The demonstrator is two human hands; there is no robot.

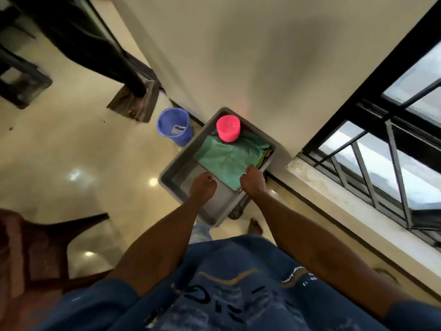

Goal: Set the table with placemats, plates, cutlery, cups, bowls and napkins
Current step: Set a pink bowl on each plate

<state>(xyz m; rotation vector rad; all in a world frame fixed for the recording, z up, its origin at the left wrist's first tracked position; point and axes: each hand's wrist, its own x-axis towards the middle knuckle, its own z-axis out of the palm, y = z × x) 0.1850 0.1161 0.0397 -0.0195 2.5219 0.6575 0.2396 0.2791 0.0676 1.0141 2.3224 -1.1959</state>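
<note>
A grey plastic bin [176, 168] stands against the wall below me. Inside it lies a green cloth napkin [226, 161] on top of other folded cloths, whose edges show at the right. A pink cup [228, 128] sits on the cloths at the bin's far end. My left hand [202, 188] has its fingers curled at the near left edge of the green napkin. My right hand [253, 181] grips the napkin's near right corner. Both arms reach down into the bin.
A blue bucket [174, 126] stands on the glossy floor left of the bin. A dark table leg [133, 84] rests on a pad farther left. A brown chair [43, 247] is at lower left. A barred window [381, 149] runs along the right wall.
</note>
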